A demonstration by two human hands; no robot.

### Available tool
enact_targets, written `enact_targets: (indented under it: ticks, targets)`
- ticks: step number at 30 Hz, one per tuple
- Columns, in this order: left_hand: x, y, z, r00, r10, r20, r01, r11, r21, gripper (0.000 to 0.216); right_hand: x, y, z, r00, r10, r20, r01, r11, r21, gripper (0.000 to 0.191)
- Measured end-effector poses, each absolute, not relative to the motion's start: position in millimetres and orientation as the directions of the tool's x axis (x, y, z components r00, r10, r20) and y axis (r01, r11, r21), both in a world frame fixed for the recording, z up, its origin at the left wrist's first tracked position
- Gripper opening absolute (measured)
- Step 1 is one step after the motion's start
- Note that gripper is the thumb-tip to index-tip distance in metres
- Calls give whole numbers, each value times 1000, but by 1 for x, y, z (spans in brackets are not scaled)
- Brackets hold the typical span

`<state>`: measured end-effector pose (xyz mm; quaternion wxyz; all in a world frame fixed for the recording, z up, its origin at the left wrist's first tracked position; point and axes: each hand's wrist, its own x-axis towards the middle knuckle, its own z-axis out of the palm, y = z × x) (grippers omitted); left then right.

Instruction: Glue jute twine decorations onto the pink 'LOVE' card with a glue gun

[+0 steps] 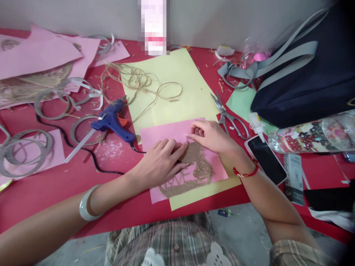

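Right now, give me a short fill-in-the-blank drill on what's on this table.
1. Both hands, left hand and right hand, rest on a ____ sheet of paper.
2. The glue gun is coloured ____.
3. The scissors lie to the ____ of the right hand.
4. The phone screen is ____.
Missing words: pink; blue; right; dark

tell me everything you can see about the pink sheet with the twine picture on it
The pink sheet is a thin rectangle of paper lying flat, slightly askew, on top of a larger yellow sheet near the front edge of the red table. Brown twine is laid on it in a dense patch with looser looping lines below, like a partly filled drawing. The left hand presses down on the twine, and the right hand pinches at its upper edge. Its lower left corner overhangs the yellow sheet.
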<state>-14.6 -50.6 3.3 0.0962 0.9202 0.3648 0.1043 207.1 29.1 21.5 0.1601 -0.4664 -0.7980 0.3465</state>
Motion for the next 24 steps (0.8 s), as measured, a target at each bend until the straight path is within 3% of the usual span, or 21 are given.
enact_targets:
  ticks: [24]
  targets:
    - [-17,-52,3,714,675,188,618,-733,285,51,214,29,23,-552,823,-135,582,263,-770,17]
